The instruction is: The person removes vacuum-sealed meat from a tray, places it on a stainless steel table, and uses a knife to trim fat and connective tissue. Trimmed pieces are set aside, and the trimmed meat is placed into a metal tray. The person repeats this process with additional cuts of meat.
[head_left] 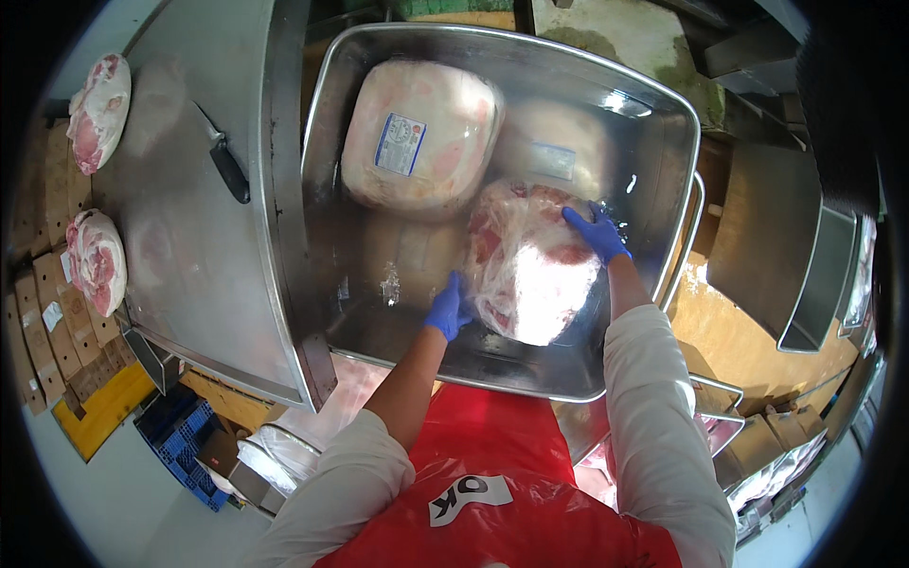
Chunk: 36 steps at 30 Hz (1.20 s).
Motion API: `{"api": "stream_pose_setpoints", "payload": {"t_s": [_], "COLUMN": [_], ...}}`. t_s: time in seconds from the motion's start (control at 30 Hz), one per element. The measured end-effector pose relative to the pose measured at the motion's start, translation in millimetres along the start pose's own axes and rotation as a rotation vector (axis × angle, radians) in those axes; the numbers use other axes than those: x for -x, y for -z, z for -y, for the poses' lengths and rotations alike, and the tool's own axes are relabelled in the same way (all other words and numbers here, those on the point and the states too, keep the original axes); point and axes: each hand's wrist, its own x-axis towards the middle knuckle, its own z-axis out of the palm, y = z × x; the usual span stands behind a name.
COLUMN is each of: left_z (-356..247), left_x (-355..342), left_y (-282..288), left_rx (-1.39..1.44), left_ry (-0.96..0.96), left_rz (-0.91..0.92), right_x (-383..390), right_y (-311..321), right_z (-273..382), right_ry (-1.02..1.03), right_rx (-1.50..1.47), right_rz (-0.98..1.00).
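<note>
A large plastic-wrapped meat block (530,256) lies in the near right part of a deep steel tub (502,383). My left hand (450,308), in a blue glove, is on its left side. On its upper right side rests my right hand (597,232), also gloved in blue, with fingers spread. Together they hold the block from both sides; the left fingers are partly hidden against it. Behind, to the left, sits a second wrapped meat block (421,137) with a white and blue label (400,144).
A steel table (194,189) adjoins the tub on the left. On it lie a black-handled knife (227,166) and two raw meat cuts (99,114) at the far edge. Cardboard boxes (57,312) and blue pallets (180,440) stand beyond. A steel bin (819,275) is at right.
</note>
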Motion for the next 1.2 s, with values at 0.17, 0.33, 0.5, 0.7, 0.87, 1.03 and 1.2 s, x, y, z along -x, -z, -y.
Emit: {"api": "stream_pose_setpoints", "payload": {"t_s": [0.17,0.33,0.5,0.7,0.87,1.03,1.2], "left_z": [-1,-1,13,16,16,5,7], "left_x": [-17,-29,-49,-66,-50,10,52], "left_y": [5,0,10,5,10,27,52], "left_rx": [0.204,0.501,0.548,0.641,0.691,0.553,0.447], "left_ry": [0.14,0.128,-0.003,-0.019,-0.052,-0.08,-0.123], "left_rz": [-0.01,0.089,0.076,0.413,0.409,0.325,0.203], "right_x": [-19,-29,-20,-31,-30,13,43], "right_y": [-2,-1,10,7,1,-7,-20], "right_z": [-23,-30,2,-1,0,5,-15], "right_ry": [-0.105,-0.143,-0.16,-0.127,-0.04,-0.334,-0.18], "right_rx": [-0.075,-0.159,-0.286,-0.29,-0.248,-0.609,-0.687], "right_rz": [0.06,0.137,0.289,0.363,0.284,0.389,0.315]}}
